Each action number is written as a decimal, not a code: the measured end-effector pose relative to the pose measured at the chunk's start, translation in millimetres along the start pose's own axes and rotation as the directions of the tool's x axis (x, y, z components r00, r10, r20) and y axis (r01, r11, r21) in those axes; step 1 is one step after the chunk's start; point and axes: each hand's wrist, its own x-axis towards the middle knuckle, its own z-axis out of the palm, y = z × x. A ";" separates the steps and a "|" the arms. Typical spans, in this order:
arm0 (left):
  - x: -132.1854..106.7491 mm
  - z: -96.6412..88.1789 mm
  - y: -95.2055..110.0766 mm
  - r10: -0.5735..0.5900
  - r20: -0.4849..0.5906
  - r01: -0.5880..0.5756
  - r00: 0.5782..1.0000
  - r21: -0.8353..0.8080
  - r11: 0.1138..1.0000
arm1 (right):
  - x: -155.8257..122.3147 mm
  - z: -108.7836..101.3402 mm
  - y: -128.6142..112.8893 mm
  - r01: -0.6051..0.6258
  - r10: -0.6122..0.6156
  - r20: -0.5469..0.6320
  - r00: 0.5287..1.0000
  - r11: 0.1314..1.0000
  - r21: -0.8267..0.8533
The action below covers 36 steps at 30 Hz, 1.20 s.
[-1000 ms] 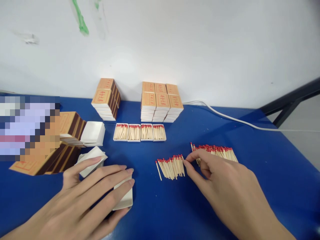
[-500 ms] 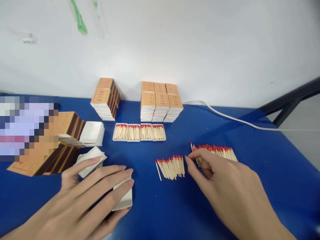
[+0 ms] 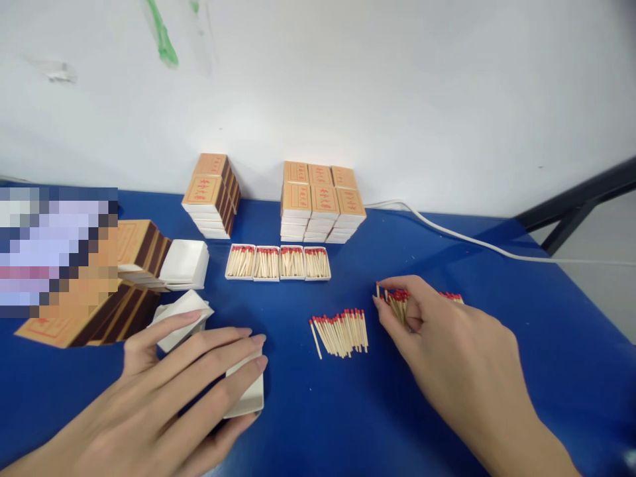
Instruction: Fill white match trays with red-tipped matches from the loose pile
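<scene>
My left hand (image 3: 191,374) lies with its fingers stretched over an empty white matchbox tray (image 3: 247,391) at the front of the blue table (image 3: 318,424). My right hand (image 3: 437,338) curls over the larger pile of red-tipped matches (image 3: 397,301) at the right, its fingers and thumb pinching some of them. A smaller bundle of matches (image 3: 340,331) lies loose just left of that hand. Behind it, a row of several filled trays (image 3: 278,262) stands side by side.
Two stacks of closed tan matchboxes (image 3: 322,202) (image 3: 211,195) stand against the white wall. Empty white trays (image 3: 185,265) and brown sleeves (image 3: 124,311) lie at the left beside a blurred patch. A white cable (image 3: 462,235) runs along the back right.
My right hand left the small bundle and moved right and back onto the larger pile, closing its fingers on matches there. The left hand has not moved.
</scene>
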 end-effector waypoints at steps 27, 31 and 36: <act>1.4 -6.4 2.1 -0.023 0.048 0.021 0.999 0.030 0.999 | 2.5 -11.8 1.8 -0.115 0.038 0.245 0.969 0.944 0.308; 1.8 -8.2 2.6 -0.017 0.061 0.015 0.998 0.031 0.999 | 6.8 -16.0 6.3 -0.157 0.061 0.305 0.950 0.941 0.300; 0.4 -4.3 1.4 -0.021 0.031 0.020 0.999 0.015 1.000 | 9.0 -21.6 13.2 -0.144 0.021 0.356 0.934 0.936 0.322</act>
